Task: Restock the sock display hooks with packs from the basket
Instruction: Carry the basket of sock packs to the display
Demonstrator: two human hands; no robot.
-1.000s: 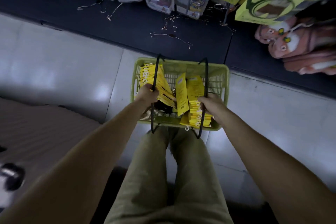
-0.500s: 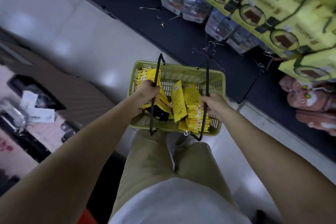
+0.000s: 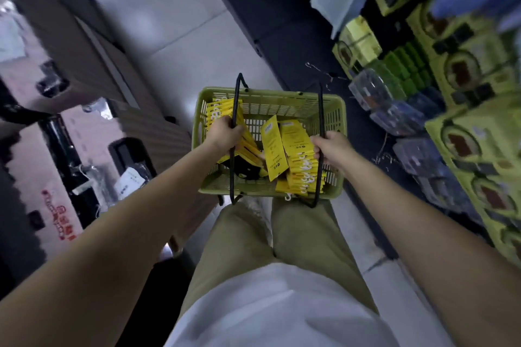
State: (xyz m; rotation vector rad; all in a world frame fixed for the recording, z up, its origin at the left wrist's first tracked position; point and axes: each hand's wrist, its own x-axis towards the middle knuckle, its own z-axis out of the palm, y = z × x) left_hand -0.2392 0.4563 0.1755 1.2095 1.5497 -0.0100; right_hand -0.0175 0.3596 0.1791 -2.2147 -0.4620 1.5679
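Note:
A green plastic basket [image 3: 335,118] hangs in front of my legs, carried above the floor. My left hand [image 3: 225,135] grips its left black handle [image 3: 236,93], and my right hand [image 3: 328,148] grips its right black handle [image 3: 320,104]. Inside lie several yellow sock packs [image 3: 298,155], some stacked flat at the right, others leaning at the left under my left hand. One yellow pack [image 3: 272,146] stands tilted in the middle. Bare wire display hooks [image 3: 318,70] stick out from the dark display wall to the right.
To the right hang yellow-green boxed goods [image 3: 473,149] and clear plastic packs [image 3: 394,110], blurred. Cardboard boxes and a table with packaging [image 3: 84,149] stand at the left. A grey tiled aisle floor [image 3: 174,36] runs ahead between them.
The view has swung left, so the display now lies along the right side and the boxes at the left have come into view. Both hands keep hold of the basket handles.

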